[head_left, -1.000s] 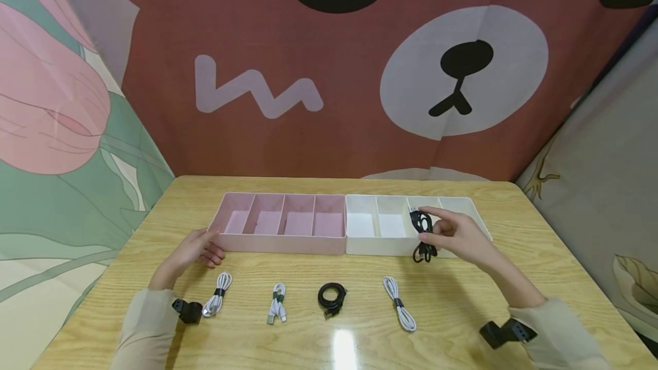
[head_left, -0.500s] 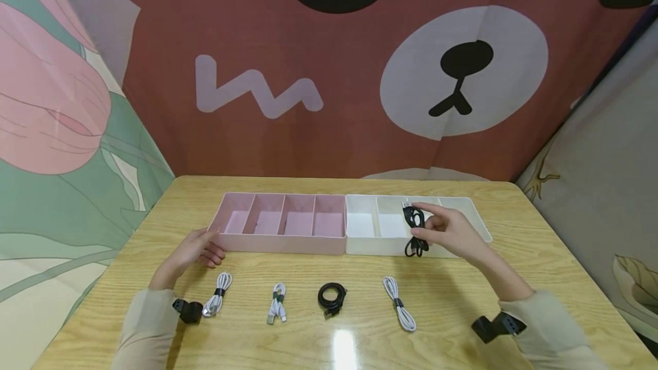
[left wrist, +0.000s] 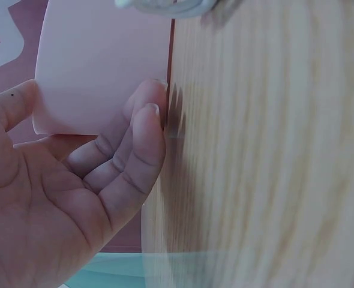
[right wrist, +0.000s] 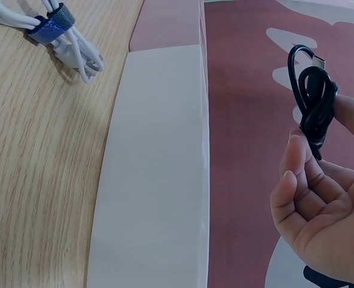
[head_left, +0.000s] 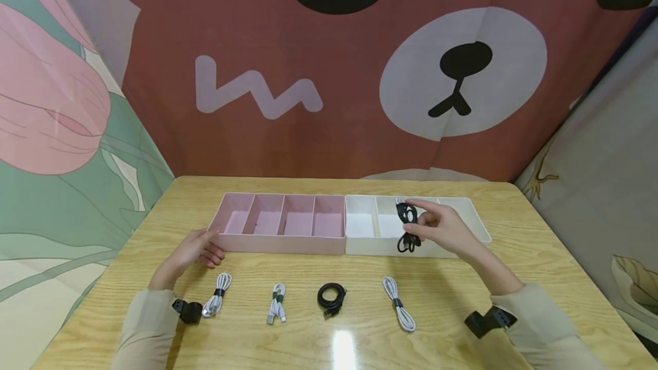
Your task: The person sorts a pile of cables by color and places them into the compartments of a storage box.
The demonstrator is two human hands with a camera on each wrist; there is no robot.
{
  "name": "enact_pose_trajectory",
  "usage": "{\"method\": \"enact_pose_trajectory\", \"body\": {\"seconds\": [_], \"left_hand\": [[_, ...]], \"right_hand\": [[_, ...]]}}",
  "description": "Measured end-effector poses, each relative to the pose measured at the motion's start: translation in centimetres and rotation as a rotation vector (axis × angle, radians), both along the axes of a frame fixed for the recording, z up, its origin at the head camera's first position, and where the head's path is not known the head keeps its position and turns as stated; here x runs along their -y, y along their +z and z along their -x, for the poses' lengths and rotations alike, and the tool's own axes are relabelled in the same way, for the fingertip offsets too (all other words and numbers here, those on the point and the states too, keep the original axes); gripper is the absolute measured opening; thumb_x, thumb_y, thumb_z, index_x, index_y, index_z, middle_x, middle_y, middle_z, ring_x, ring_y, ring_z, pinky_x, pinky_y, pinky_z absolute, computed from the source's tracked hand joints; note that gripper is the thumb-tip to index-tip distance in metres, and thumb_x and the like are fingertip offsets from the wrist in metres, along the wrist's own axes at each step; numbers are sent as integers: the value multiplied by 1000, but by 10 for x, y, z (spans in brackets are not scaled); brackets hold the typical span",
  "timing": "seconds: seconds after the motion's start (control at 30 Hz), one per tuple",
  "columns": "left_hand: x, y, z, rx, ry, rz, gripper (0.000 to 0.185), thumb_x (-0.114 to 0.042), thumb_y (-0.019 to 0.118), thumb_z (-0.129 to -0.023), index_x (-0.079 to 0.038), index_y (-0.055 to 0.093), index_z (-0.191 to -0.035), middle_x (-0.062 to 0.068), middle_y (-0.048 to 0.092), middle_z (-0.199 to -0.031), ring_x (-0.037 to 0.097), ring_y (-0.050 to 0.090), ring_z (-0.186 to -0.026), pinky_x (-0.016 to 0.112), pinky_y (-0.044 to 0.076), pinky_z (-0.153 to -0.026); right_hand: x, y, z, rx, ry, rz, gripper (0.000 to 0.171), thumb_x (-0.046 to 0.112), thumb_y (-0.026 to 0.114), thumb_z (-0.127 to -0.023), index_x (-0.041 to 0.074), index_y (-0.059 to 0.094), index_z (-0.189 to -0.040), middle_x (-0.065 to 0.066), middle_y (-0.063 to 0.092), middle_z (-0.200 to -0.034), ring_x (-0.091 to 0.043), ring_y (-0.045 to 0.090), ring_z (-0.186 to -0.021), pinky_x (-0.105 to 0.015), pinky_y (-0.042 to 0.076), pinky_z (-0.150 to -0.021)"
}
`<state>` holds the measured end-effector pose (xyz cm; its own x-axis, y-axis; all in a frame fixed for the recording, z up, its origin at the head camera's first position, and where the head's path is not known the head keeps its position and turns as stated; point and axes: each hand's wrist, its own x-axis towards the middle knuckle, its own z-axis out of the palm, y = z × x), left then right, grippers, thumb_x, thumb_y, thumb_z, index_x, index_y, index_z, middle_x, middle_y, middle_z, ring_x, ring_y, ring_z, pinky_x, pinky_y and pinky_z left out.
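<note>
My right hand (head_left: 446,230) pinches a black charging cable (head_left: 408,227), folded into a bundle, between thumb and fingers. It hangs over the front of the white compartment box (head_left: 370,246), near the middle dividers. The right wrist view shows the cable's metal plug (right wrist: 318,62) pointing up. At the left end of the pink compartment box (head_left: 288,244), my left hand (head_left: 187,253) rests against the corner. Its fingers are loosely bent, the thumb (left wrist: 22,102) at the box's edge in the left wrist view.
In front of the boxes lie a white cable (head_left: 217,296) with a black strap, a short white cable (head_left: 277,304), a coiled black cable (head_left: 322,303) and another white cable (head_left: 398,304). They lie spaced across the wooden table (head_left: 288,347). A printed cloth (head_left: 349,147) hangs behind.
My right hand has moved left with the black charging cable, along the white box and slightly up. The left hand and the cables on the table stay where they were.
</note>
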<state>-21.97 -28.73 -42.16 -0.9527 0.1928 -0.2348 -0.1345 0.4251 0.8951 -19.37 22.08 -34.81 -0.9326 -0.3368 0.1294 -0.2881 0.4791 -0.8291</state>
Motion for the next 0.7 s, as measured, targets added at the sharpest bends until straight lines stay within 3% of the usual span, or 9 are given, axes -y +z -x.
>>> {"method": "enact_pose_trajectory", "body": {"seconds": [0.27,0.4,0.57,0.7], "left_hand": [[1,-2,1,7,2,2,58,-38,29,-99,17,35,-117,12,62,-77,20,61,-65,34,53,-60],[1,-2,1,12,4,-2,57,-37,28,-100,17,34,-118,13,62,-77,21,61,-65,35,53,-60],[4,-5,3,-5,-25,-18,56,-38,29,-99,15,37,-116,14,62,-77,21,61,-65,35,53,-60],[5,-6,3,-10,-22,-11,57,-40,29,-99,14,38,-115,13,62,-76,21,61,-64,35,53,-60]], "right_hand": [[8,1,6,12,-2,9,59,19,67,-84,3,41,-135,-6,58,-64,-23,54,-56,-28,44,-55],[12,1,8,2,-1,5,58,18,67,-83,3,42,-134,-7,56,-62,-19,50,-52,-26,36,-48],[14,0,9,4,1,7,59,18,67,-84,3,41,-135,-6,56,-62,-18,47,-51,-26,35,-46],[21,12,4,4,3,-6,57,14,65,-84,0,40,-134,-8,56,-63,-14,45,-50,-25,34,-47]]}}
